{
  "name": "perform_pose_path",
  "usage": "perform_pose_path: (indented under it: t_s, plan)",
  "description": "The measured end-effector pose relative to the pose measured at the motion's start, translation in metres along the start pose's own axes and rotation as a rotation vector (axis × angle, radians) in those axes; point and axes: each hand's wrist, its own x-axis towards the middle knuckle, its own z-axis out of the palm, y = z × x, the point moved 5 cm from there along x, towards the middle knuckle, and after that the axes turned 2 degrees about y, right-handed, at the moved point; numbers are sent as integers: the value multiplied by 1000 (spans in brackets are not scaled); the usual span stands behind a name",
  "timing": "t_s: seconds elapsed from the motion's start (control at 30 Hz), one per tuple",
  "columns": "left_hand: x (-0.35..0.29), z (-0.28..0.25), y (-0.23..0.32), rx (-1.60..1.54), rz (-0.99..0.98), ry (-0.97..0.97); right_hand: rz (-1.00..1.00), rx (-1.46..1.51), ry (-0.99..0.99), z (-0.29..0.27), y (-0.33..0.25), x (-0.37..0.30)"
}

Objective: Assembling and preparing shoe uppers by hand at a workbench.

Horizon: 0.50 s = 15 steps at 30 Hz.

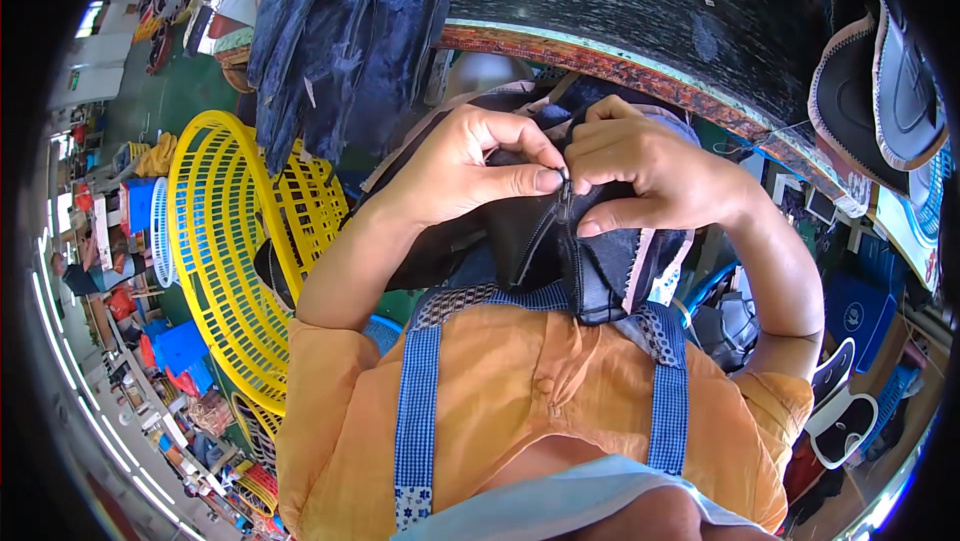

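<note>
A black leather boot upper [598,276] with pale pinkish edging lies across my lap, in front of my orange shirt. Down its middle runs a dark zipper [567,211], its two sides apart lower down. My left hand [465,163] pinches the zipper's upper end between thumb and forefinger. Right beside it, my right hand [645,166] is closed on the upper at the zipper, with fingers curled and thumb lying along the leather. Both hands nearly touch. The small part between the fingertips is mostly hidden.
A worn dark worktable [620,1] with a chipped wooden edge stands ahead. Dark bluish fuzzy pieces [340,31] hang over its left side. A yellow plastic basket [225,251] is at my left. More black uppers [850,91] hang at right, above a blue box [862,316].
</note>
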Motion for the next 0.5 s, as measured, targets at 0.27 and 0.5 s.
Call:
perform_pose_path:
  t_s: [0.27,0.5]
  plan:
    - [3,-4,1,100,-28,-76,63,0,33,3,4,0]
    - [3,-8,-4,42,-23,-47,273,22,115,0,2,-6]
